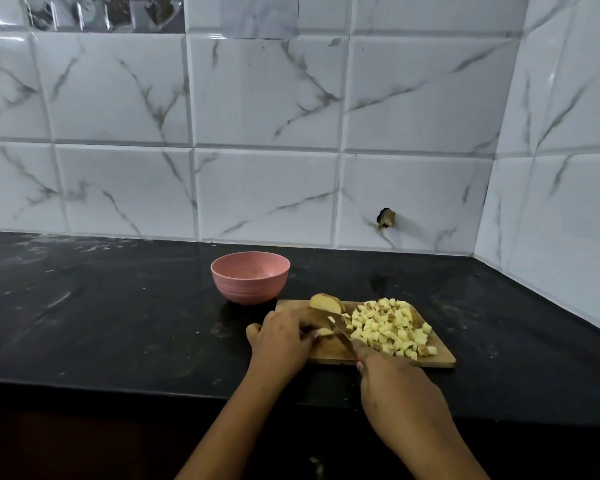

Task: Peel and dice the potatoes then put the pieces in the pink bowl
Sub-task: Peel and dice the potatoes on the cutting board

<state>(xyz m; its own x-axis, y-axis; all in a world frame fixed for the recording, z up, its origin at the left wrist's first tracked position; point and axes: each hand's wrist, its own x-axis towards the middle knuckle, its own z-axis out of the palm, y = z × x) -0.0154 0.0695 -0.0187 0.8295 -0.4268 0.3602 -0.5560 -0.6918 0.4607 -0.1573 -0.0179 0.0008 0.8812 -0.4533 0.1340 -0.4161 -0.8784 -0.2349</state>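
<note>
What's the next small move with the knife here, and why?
Probably press the knife down through the potato piece that the left hand pins to the cutting board. The right hand grips the knife with its blade over that piece, which is not yet diced, nor is the potato half behind it. The diced pile can wait; the pink bowl looks empty.

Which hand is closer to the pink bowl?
Left. The left hand, holding potato, is just in front of the pink bowl; the right hand, gripping the knife, is farther right.
</note>
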